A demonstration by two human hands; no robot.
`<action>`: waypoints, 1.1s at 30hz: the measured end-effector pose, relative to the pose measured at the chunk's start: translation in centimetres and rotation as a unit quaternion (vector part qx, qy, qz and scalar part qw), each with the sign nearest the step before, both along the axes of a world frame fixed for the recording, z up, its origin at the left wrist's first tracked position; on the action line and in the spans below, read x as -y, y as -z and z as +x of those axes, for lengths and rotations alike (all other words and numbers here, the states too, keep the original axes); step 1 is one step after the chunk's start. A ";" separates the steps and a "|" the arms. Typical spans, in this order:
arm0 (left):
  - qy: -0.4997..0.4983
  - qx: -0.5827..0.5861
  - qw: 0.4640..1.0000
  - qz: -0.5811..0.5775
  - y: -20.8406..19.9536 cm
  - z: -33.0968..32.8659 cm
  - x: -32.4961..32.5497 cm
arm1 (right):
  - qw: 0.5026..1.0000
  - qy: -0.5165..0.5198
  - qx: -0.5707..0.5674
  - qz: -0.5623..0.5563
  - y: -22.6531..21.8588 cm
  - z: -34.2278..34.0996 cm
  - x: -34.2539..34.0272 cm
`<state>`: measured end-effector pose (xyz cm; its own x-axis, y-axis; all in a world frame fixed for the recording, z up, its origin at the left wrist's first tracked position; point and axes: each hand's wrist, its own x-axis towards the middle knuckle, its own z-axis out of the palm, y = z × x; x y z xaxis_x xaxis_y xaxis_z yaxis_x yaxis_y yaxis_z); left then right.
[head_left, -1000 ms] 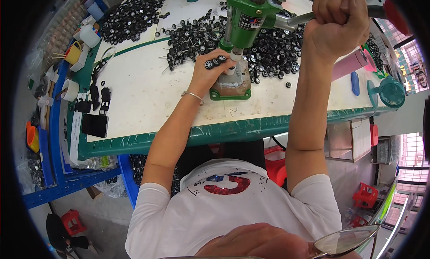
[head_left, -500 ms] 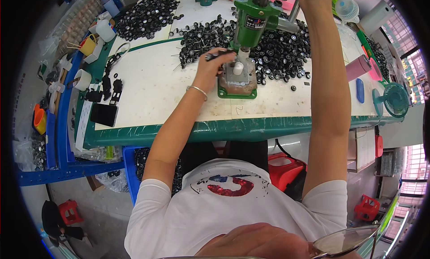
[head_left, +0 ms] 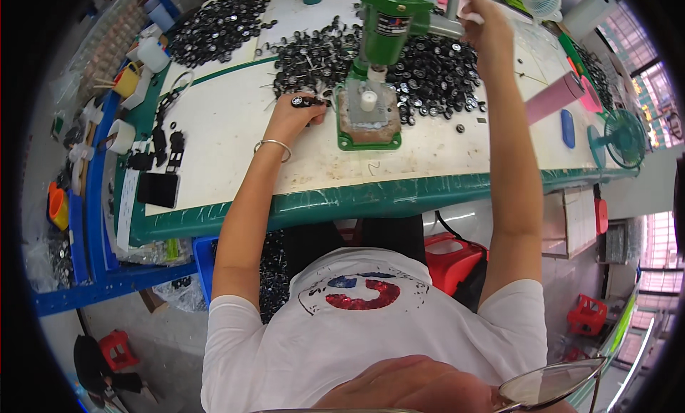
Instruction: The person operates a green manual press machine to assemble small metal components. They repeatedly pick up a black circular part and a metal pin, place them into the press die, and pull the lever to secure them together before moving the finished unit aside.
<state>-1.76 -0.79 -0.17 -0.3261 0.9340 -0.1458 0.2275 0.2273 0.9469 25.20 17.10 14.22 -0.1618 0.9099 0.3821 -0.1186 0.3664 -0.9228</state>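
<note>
My left hand point(head_left: 294, 119) is closed, pinching a small black wheel point(head_left: 303, 101) with a pale mark on its face, left of the press base. The green hand press point(head_left: 385, 38) stands at the middle of the table. On its base plate point(head_left: 367, 136) sits an upright white round peg point(head_left: 368, 100), with no wheel on it. Up at the press's right side, my right hand point(head_left: 491, 38) has its fingers curled around the press lever point(head_left: 472, 18), whose pale end shows between them. Loose black wheels point(head_left: 435, 74), several with metal pins, lie heaped around the press.
Another heap of black wheels point(head_left: 221, 31) lies at the far left. A phone point(head_left: 158, 189) and black parts point(head_left: 169, 145) rest near the left edge. To the right stand a pink tumbler point(head_left: 553, 97), a blue case point(head_left: 567, 129) and a green fan point(head_left: 624, 145).
My left hand has moved left, away from the press plate, with the black wheel in it. My right hand has come down and nearer. The view has shifted slightly.
</note>
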 end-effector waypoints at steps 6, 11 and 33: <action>0.000 -0.349 0.937 0.028 -1.3 2.0 -1.2 | 0.944 -0.129 0.305 0.007 12.9 4.0 6.3; -0.039 -0.335 0.941 0.035 0.3 0.8 -1.4 | 0.902 -0.020 0.417 0.107 14.2 2.6 9.9; -0.017 0.312 0.942 0.125 -2.0 3.3 0.0 | 0.964 -0.164 0.185 -0.098 12.0 -4.5 8.6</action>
<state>1.57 -0.82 1.86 -0.2808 0.9549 -0.0965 -0.3943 -0.0231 0.9187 20.69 8.52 2.22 -0.5460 0.8350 0.0684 0.1523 0.1792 -0.9719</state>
